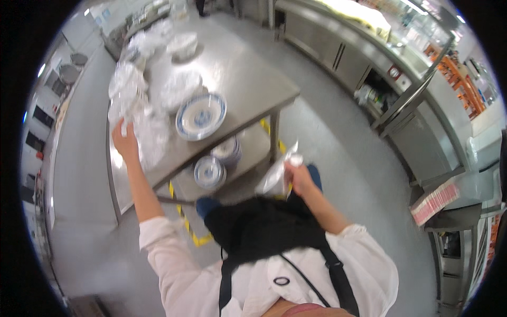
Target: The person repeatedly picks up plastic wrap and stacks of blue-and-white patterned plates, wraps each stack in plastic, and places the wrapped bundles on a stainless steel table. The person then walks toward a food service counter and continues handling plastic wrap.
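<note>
My left hand (126,142) is over the left side of the steel table, thumb and fingers apart. It is at the edge of a crumpled heap of clear plastic wrap (150,132); whether the fingertips touch it I cannot tell. My right hand (301,179) grips a crumpled clear plastic bag (277,174) beside the table, above the floor. A white oval plate with a blue pattern (201,117) lies near the table's front edge. Just behind it sits a stack wrapped in clear plastic (181,89), its contents blurred.
The steel table (253,93) carries more plastic-wrapped stacks (127,79) along its left side and another wrapped bundle (182,45) farther back. Blue-rimmed plates (208,172) are stacked on the lower shelf. Yellow-black tape (186,228) marks the floor. A steel counter (336,51) runs along the right.
</note>
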The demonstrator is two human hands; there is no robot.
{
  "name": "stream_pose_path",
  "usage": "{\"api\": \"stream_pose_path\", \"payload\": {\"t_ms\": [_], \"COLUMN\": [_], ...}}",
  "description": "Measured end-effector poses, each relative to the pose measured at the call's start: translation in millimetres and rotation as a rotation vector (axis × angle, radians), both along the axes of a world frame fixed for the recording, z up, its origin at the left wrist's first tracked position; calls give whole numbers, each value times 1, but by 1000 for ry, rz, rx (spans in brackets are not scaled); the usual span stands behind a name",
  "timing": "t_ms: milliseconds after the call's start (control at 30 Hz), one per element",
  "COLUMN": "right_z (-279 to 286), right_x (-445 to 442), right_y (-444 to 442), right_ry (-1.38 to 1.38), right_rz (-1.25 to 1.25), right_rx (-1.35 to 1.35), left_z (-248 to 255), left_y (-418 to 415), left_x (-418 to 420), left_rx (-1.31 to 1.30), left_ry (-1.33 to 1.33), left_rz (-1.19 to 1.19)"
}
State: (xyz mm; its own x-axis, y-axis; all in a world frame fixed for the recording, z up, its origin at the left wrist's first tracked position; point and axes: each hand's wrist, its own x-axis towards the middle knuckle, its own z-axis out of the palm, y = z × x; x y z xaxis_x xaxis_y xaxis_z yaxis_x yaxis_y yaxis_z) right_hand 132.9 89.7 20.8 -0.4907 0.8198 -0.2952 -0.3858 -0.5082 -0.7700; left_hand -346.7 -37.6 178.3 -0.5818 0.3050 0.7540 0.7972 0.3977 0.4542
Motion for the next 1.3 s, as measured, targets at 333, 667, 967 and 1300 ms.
{"api": "stream_pose_path", "payload": {"t_ms": [333, 667, 967, 1300], "right_z": [20, -30, 7, -15], "right_x": [-3, -21, -27, -32], "right_y": [5, -12, -42, -49], "right_ry": [206, 42, -35, -110], "right_rz": [24, 100, 199, 224], "right_rx": [-36, -56, 77, 204], "left_z": [-33, -150, -166, -171], "left_y": [-1, 37, 30, 27], "left_x": [246, 372, 373, 366], "left_rx": [407, 356, 423, 468], "left_ry": [-588, -1614, -1602, -1804], "left_rz": [-590, -922, -878, -851]}}
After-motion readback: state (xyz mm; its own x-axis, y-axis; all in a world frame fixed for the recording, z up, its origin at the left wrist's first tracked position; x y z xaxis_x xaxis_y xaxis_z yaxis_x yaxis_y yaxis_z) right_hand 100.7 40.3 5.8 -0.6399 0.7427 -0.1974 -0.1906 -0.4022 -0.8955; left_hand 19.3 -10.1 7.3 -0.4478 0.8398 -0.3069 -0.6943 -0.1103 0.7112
